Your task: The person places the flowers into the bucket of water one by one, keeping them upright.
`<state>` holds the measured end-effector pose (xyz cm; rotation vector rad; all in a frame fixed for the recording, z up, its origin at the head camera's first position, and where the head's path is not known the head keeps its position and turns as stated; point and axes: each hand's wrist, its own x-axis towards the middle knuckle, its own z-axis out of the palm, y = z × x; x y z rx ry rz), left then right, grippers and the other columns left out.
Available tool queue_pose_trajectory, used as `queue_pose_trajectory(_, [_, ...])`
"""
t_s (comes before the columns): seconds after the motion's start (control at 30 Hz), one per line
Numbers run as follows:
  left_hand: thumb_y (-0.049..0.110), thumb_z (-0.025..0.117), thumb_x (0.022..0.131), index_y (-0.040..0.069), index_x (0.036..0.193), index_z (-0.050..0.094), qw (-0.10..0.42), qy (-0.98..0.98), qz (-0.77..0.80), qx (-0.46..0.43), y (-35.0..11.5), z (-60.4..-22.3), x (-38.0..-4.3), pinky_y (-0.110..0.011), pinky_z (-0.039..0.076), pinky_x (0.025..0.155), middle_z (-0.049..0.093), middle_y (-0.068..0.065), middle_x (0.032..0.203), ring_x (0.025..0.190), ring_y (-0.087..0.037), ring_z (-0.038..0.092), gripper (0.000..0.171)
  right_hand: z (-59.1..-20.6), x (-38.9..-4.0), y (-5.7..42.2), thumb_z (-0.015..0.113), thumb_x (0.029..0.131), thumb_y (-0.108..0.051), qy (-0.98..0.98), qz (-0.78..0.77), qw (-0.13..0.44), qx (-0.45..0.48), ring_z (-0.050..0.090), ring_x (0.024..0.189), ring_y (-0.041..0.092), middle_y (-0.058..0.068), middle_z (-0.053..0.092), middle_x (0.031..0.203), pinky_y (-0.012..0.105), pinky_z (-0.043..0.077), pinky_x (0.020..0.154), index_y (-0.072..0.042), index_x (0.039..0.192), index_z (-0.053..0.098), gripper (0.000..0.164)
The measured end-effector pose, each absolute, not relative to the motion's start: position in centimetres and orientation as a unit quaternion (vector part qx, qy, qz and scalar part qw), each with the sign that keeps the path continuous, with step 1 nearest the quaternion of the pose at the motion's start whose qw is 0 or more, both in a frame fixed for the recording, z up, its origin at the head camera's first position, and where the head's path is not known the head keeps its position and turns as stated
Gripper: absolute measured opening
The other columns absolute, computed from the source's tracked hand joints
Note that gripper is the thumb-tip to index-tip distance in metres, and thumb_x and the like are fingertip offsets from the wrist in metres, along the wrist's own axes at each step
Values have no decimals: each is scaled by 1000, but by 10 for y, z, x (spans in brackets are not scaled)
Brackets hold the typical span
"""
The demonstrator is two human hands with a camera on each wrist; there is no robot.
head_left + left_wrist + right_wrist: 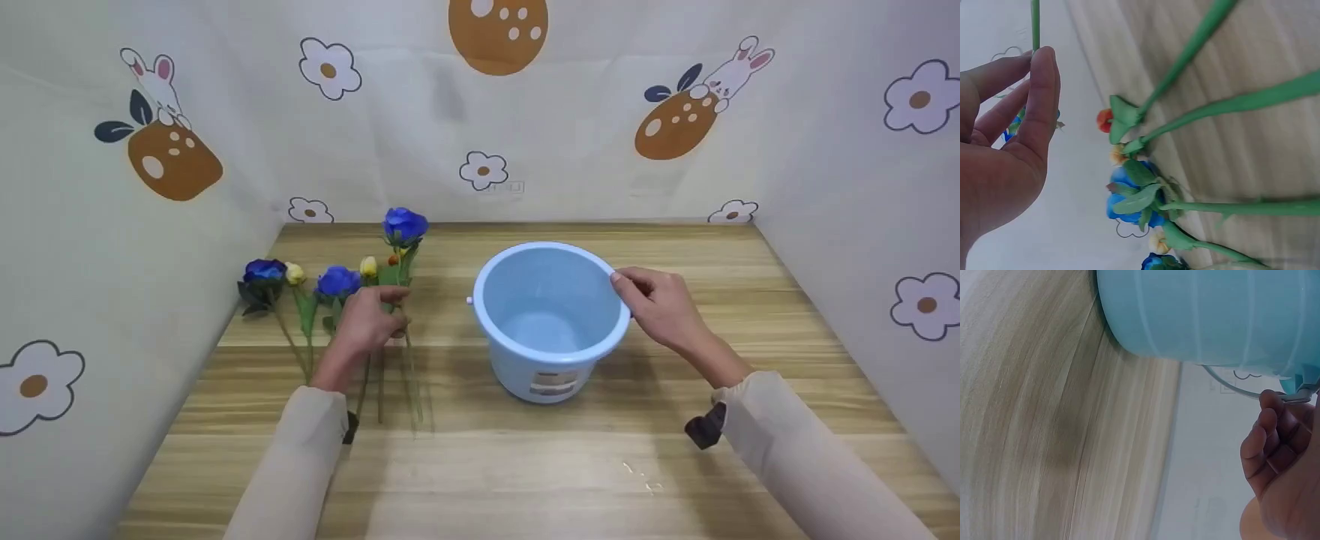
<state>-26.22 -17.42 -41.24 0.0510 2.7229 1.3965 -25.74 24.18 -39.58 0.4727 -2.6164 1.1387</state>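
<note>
My left hand (367, 319) pinches the green stem of a blue artificial rose (405, 223) between thumb and fingers. In the left wrist view the pinched stem (1035, 25) stands off the table, and its bloom is partly hidden behind the hand. Beside it lie another blue rose (339, 280), a darker blue rose (264, 271), two yellow tulips (295, 273) and a red-orange tulip (1104, 120). On the right, my right hand (664, 307) grips the rim of an upright light blue bucket (517, 367), thumb on top. Its thin handle (1230, 387) passes by the fingers in the right wrist view.
The wood-grain table (525, 480) carries the flowers on the left and the bucket at the middle. Small shiny marks (643, 478) show near its front right. A printed cloth wall (570, 150) encloses the back and both sides.
</note>
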Motion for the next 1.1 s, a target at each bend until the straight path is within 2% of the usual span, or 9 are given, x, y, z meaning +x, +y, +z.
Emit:
queue_pose_trajectory(0.07, [-3, 64, 81, 7, 129, 59, 35, 882, 469, 18, -173, -406, -263, -32, 56, 65, 59, -15, 123, 72, -16, 67, 49, -396, -257, 242, 47, 98, -42, -898, 389, 125, 163, 59, 66, 16, -1, 68, 80, 27, 50, 55, -14, 111, 71, 39])
queue_pose_trajectory(0.33, [-3, 66, 83, 8, 129, 59, 37, 820, 571, -7, -164, -382, -263, -28, 56, 71, 50, -18, 125, 77, -19, 67, 48, -397, -256, 242, 46, 98, -42, -895, 394, 129, 162, 60, 66, 15, 0, 69, 81, 26, 50, 55, -12, 112, 70, 40])
queue_pose_trajectory(0.53, [-2, 67, 83, 8, 128, 59, 19, 793, 609, -7, -158, -368, -262, -29, 56, 72, 49, -14, 120, 78, -17, 66, 47, -398, -256, 242, 49, 98, -40, -892, 402, 136, 158, 60, 63, 15, 0, 68, 77, 25, 50, 54, -13, 110, 71, 38])
queue_pose_trajectory(0.7, [-1, 68, 83, 7, 128, 59, -1, 778, 628, 7, -154, -359, -259, -31, 56, 75, 48, -16, 115, 78, -16, 65, 47, -397, -255, 241, 49, 97, -41, -891, 405, 135, 154, 60, 62, 15, -1, 67, 75, 25, 49, 54, -14, 107, 72, 37])
queue_pose_trajectory(0.97, [-1, 67, 85, 8, 130, 57, -11, 755, 656, 2, -148, -346, -258, -33, 55, 78, 48, -16, 125, 89, -27, 67, 47, -396, -256, 242, 47, 97, -45, -893, 407, 117, 154, 61, 67, 16, 0, 69, 83, 28, 52, 57, -14, 111, 70, 41])
queue_pose_trajectory(1.1, [0, 67, 85, 7, 129, 57, -27, 741, 671, 2, -143, -342, -258, -32, 56, 77, 47, -18, 127, 85, -24, 67, 46, -397, -256, 242, 47, 97, -46, -891, 412, 111, 154, 61, 68, 17, 1, 69, 86, 29, 53, 58, -14, 112, 70, 42])
